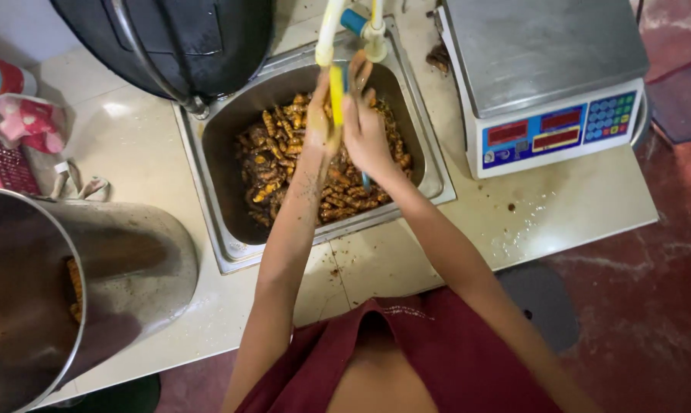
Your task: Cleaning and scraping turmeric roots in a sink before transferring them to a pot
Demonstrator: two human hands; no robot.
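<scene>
Yellow hose (pixel 335 92) hangs from the tap (pixel 370 34) and runs down between the 2 hands, which meet over the steel sink (pixel 231 229). Fingers of the left hand (pixel 320 115) curl against the hose from its left side; fingers of the right hand (pixel 365 130) close on it from the right, the thumb side pointing up toward the tap. How tightly each grips cannot be told. Below the hands lie the turmeric roots (pixel 284 164), orange-brown and wet, heaped across the sink bottom. Both forearms stretch forward from a dark red garment (pixel 430 359), the left one speckled with dirt.

Right of the sink stands a weighing scale (pixel 544 84) with a steel platform and a blue front panel carrying red displays and coloured keys. Behind the sink a large black pot (pixel 177 42) tilts over the rim. A big steel pot (pixel 70 291) lies on its side at left on the cream tiled counter (pixel 407 260). Far left sit a crumpled pink-and-white wrapper (pixel 28 122), a red-and-white can (pixel 1 76) and a pink basket (pixel 1 160).
</scene>
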